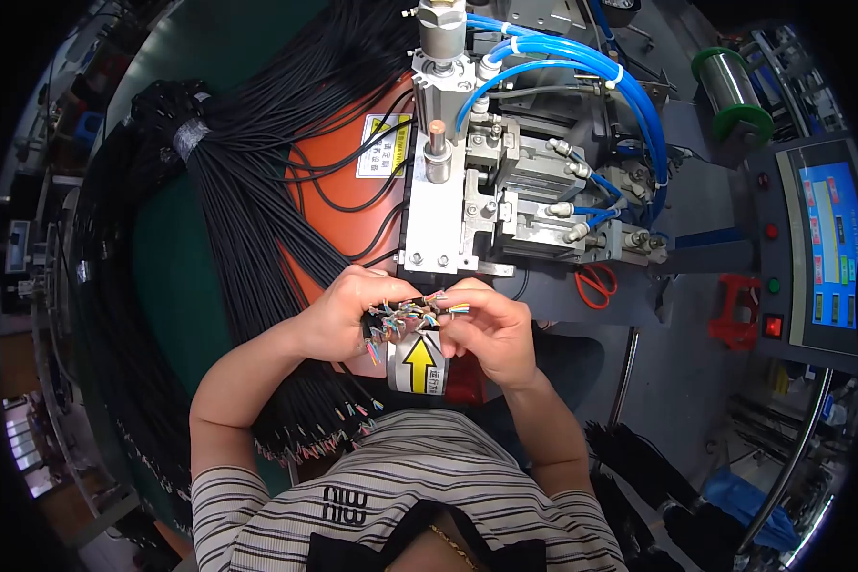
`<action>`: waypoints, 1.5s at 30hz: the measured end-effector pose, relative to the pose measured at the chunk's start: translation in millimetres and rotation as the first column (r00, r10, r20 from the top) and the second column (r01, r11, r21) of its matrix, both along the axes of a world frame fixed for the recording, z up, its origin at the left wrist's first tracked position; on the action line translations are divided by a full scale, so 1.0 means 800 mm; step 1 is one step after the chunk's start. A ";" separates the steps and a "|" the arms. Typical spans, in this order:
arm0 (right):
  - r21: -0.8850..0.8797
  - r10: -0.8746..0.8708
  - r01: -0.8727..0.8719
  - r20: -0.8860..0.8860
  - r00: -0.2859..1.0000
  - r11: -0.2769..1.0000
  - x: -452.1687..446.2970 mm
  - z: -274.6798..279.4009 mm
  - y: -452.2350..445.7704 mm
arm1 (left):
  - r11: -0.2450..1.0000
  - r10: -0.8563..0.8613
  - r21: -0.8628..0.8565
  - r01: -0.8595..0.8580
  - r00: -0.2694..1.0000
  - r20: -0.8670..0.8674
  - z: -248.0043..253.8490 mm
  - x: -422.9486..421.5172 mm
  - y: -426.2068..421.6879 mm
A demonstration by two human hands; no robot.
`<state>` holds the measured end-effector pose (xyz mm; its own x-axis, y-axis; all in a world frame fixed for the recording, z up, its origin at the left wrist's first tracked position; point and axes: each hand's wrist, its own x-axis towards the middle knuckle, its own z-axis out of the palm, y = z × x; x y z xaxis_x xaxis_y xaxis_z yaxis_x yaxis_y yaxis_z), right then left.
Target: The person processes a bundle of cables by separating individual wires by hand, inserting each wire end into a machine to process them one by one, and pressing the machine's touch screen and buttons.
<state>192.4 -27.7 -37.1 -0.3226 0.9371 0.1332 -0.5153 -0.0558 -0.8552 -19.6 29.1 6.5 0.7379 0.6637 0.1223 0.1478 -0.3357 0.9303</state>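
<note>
Black cable ends with fanned-out coloured wires (391, 322) are gathered between my two hands, just in front of the metal machine (436, 224). My left hand (348, 310) is closed around the bunch from the left side. My right hand (494, 334) pinches a cable end with coloured wires (458, 309) on the right side of the bunch. Below the hands sits a round part with a yellow arrow label (418, 364). Parts of my fingertips and the cables behind them are hidden.
A large tied bundle of black cables (234, 191) lies at the left over an orange surface (338, 205). Blue air hoses (582, 57) arch over the machine. Red-handled scissors (596, 286), a touch screen panel (829, 253), a wire spool (731, 91) and a red stool (734, 313) stand at the right.
</note>
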 end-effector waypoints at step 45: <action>-0.036 0.056 -0.051 0.166 0.984 0.998 0.017 0.005 0.011 | 0.925 -0.111 -0.374 0.073 0.990 -0.081 0.009 0.010 0.002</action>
<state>206.0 -19.0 -33.0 -0.3875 0.9208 0.0434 -0.3608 -0.1082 -0.9264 -11.9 30.5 13.4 0.7939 0.5760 -0.1950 0.2304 0.0119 0.9730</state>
